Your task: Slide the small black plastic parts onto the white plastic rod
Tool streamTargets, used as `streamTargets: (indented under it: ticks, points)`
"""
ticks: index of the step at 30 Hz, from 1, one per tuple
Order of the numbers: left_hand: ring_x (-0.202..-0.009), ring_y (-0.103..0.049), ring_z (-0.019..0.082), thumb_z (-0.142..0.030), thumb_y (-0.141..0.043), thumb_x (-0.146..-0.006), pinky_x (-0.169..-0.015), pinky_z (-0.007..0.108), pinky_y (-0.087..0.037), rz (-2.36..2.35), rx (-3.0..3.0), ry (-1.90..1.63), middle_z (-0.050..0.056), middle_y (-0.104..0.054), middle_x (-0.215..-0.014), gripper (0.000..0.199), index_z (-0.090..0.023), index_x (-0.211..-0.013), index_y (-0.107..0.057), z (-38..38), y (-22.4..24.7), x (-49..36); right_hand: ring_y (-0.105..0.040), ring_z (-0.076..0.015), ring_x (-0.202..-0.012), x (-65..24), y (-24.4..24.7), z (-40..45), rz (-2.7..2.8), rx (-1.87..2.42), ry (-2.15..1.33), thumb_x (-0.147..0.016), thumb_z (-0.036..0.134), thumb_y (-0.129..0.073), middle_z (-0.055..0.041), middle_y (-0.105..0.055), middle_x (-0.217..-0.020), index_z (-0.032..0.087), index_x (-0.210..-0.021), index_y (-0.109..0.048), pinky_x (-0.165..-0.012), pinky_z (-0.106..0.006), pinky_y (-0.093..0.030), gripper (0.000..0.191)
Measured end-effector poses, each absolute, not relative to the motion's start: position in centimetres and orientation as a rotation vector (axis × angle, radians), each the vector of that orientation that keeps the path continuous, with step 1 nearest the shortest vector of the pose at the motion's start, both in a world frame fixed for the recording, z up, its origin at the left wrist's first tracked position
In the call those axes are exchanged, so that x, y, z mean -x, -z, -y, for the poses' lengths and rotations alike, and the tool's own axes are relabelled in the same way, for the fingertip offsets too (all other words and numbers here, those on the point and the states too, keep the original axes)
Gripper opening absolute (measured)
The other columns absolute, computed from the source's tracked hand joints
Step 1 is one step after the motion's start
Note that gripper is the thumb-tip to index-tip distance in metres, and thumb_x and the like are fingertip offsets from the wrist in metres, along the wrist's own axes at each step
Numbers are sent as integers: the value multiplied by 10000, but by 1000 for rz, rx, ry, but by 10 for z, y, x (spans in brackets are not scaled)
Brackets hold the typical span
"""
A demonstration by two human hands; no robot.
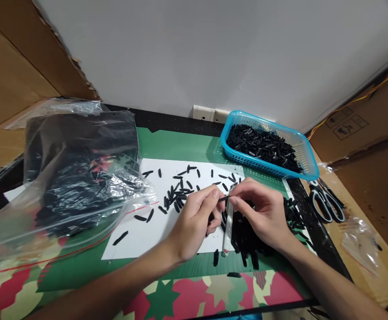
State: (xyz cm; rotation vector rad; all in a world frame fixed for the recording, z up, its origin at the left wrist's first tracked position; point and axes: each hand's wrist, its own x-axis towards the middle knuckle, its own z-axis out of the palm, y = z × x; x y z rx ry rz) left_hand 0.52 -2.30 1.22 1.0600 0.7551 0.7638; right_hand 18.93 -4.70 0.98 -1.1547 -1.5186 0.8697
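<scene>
Between my two hands, over the white paper (130, 240), is a small black strip (224, 198). My left hand (202, 213) pinches its left end between thumb and finger, with the other fingers curled; something dark shows under them. At the strip's right end, the thumb and forefinger of my right hand (260, 209) are closed on it. Loose black pieces (176, 195) lie scattered on the paper, left of and behind my hands. A dense pile of black pieces (243, 235) lies below my right hand. A pale flat strip (227, 231) stretches between the paper and that pile.
A blue basket (270, 166) of black pieces stands at the back right. Scissors (327, 204) lie right of the green mat (180, 144), near a small clear bag (362, 244). A large clear bag (81, 186) with black contents covers the left side. Cardboard stands on both sides.
</scene>
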Motion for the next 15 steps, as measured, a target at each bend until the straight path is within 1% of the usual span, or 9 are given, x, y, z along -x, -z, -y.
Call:
streamTargets:
  ticks: [6, 11, 15]
  points:
    - [-462, -281, 65, -536, -523, -1070, -453, 195, -242, -781, -1179, -824, -103, -400, -529, 393, -225, -843, -448, 22, -9, -3, -665, -155, -763, -188, -10, 46, 1521, 1145, -907, -958, 247, -759, -34, -721, -892, 224, -1021, -789, -618, -263, -547, 74]
    - [-477, -287, 69, -528, -502, -1087, -481, 207, -246, -779, -1213, -795, -106, -407, -530, 383, -226, -857, -453, 21, -4, -3, -666, -139, -773, -188, -9, 45, 1486, 1128, -952, -957, 235, -766, -19, -718, -884, 220, -994, -784, -641, -245, -544, 44]
    - [-492, -318, 70, -513, -472, -1106, -506, 214, -270, -778, -1245, -795, -106, -424, -540, 357, -228, -891, -468, 22, -3, -2, -660, -133, -742, -189, -9, 45, 1485, 1119, -954, -946, 225, -778, -14, -709, -865, 215, -983, -779, -637, -251, -537, 38]
